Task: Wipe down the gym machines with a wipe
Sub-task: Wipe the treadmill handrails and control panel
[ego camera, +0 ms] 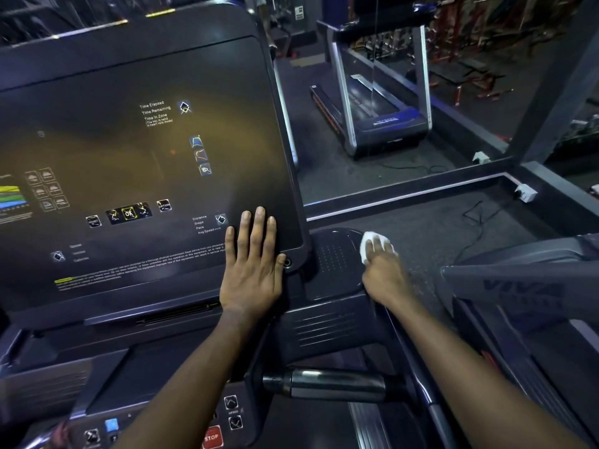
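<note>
Both of my arms reach forward over the treadmill (324,328) I stand on. Nearest me, at the bottom edge, sits a red STOP button (212,437) with small speed keys (234,413) just above it on the dark lower panel. A little farther, a short metal grip (334,385) lies crosswise between my forearms.

Beyond that, my left hand (251,268) lies flat and fully open on the lower right corner of the console (129,150), fingers spread and pointing away from me, holding nothing. The palm covers the end of the small printed warning lines, and the fingertips stop just right of the Distance, Steps and Pace labels.

To its right, my right hand (381,265) is curled over a white wipe (368,243), pressing it down on the far right edge of the dark side tray (334,264) beside the console. The wipe bunches out under and ahead of my fingers; only its far part shows.

The console itself is dark and glossy, with an OK key (128,213), icons and coloured bars at the left, and a yellowish glare across its middle.

Farther off, past a low ledge with a white socket (525,193) and a black cable (476,222) on the floor, a second treadmill (376,102) stands well apart. Red racks (470,43) fill the dim far right.
</note>
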Demonstrator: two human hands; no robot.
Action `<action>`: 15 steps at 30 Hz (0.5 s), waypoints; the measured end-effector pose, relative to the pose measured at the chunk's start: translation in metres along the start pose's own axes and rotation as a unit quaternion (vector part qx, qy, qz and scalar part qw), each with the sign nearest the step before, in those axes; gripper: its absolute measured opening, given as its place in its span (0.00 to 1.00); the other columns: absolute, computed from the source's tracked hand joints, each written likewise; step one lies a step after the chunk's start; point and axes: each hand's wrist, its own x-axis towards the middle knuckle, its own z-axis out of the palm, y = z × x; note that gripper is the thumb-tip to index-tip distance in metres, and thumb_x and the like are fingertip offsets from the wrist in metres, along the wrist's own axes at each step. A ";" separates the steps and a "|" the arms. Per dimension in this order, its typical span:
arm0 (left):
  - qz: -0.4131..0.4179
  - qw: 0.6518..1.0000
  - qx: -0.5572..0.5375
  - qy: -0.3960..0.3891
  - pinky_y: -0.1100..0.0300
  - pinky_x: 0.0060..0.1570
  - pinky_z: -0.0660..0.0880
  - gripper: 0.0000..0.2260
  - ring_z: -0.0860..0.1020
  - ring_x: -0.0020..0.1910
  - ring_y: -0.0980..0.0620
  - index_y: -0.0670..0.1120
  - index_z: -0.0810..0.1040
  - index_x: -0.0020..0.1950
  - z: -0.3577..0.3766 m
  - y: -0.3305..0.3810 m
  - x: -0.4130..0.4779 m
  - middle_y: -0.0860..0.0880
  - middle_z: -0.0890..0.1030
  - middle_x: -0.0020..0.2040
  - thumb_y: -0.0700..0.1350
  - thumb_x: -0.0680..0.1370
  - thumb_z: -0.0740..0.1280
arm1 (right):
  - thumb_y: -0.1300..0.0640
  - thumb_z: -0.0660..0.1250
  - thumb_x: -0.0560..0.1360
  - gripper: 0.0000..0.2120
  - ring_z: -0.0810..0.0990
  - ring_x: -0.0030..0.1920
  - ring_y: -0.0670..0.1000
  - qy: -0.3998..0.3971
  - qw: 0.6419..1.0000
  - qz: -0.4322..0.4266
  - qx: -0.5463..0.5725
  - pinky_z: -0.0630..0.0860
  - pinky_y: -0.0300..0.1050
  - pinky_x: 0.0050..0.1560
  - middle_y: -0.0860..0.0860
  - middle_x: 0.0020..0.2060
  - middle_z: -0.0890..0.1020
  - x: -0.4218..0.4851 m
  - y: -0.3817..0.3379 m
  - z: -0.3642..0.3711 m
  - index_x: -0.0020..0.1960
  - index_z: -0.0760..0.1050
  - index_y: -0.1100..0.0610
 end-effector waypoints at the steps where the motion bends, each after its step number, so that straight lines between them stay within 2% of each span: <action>1: 0.000 1.000 0.001 0.000 0.38 0.79 0.48 0.30 0.46 0.82 0.41 0.41 0.53 0.83 0.000 0.000 0.000 0.42 0.48 0.83 0.51 0.83 0.56 | 0.61 0.56 0.83 0.28 0.52 0.80 0.61 -0.015 1.000 -0.020 0.011 0.50 0.53 0.78 0.61 0.81 0.55 0.013 0.000 -0.002 0.81 0.53 0.64; 5: 0.000 1.000 -0.002 0.001 0.39 0.79 0.46 0.30 0.46 0.82 0.42 0.41 0.53 0.83 -0.001 0.000 -0.001 0.42 0.48 0.83 0.51 0.83 0.56 | 0.58 0.52 0.86 0.25 0.50 0.81 0.57 -0.086 0.992 -0.030 0.081 0.47 0.47 0.78 0.58 0.81 0.51 0.042 -0.002 -0.017 0.82 0.52 0.61; 7: -0.001 1.000 -0.005 0.001 0.39 0.79 0.47 0.30 0.45 0.82 0.42 0.42 0.52 0.83 -0.001 -0.001 -0.001 0.42 0.48 0.83 0.51 0.84 0.55 | 0.56 0.51 0.86 0.25 0.51 0.81 0.56 -0.067 0.994 -0.029 0.084 0.46 0.44 0.78 0.59 0.81 0.53 0.029 -0.002 -0.014 0.81 0.53 0.63; 11: 0.001 1.000 -0.003 0.008 0.39 0.79 0.47 0.30 0.45 0.82 0.42 0.42 0.52 0.83 0.000 -0.001 -0.001 0.42 0.47 0.83 0.51 0.84 0.55 | 0.53 0.48 0.86 0.26 0.51 0.81 0.54 0.014 0.997 -0.011 0.079 0.45 0.45 0.79 0.57 0.81 0.55 -0.048 -0.004 -0.003 0.81 0.54 0.63; 15: 0.000 1.000 -0.010 0.017 0.39 0.79 0.47 0.30 0.45 0.82 0.42 0.42 0.53 0.83 0.001 0.000 -0.001 0.42 0.48 0.83 0.51 0.83 0.55 | 0.49 0.46 0.86 0.27 0.47 0.82 0.51 0.003 0.998 0.023 0.051 0.46 0.48 0.80 0.51 0.82 0.51 -0.092 -0.013 0.005 0.82 0.50 0.59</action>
